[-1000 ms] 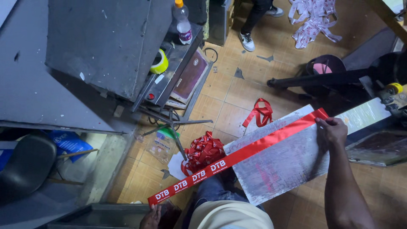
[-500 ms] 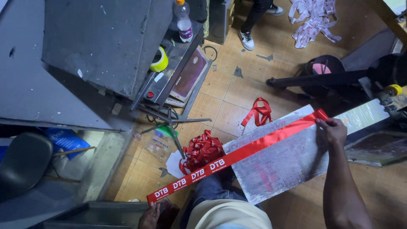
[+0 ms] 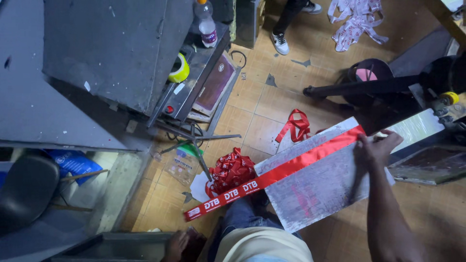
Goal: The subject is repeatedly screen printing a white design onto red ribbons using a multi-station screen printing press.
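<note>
Right hand point(image 3: 374, 148): lies palm-down on the far right end of the board, fingers spread flat and pressing on the red ribbon's end; it pins rather than grips, nothing is closed inside it.
Left hand point(image 3: 175, 244): low at the bottom edge of the view, in shadow by the person's knee; whether it is open or closed cannot be told, and it touches neither ribbon nor board.
Red ribbon point(image 3: 272, 177): a long printed strip running slantwise from the lower left up to the right hand; its right part lies flat along the board's upper edge, its left part hangs free past the board over the floor.
Board point(image 3: 315, 194): a flat grey-white sheet with a faint red print, resting across the person's lap, tilted, directly under the right hand.
Ribbon heap point(image 3: 232, 170): a crumpled red bundle on the tiled floor, just beside the board's left corner, well apart from the right hand.
Loose loop point(image 3: 295, 125): a red ribbon loop on the floor beyond the board.
Yellow tape roll point(image 3: 179, 70): on the grey machine's ledge, far from both hands.
Plastic bottle point(image 3: 207, 24): upright on the same ledge.
</note>
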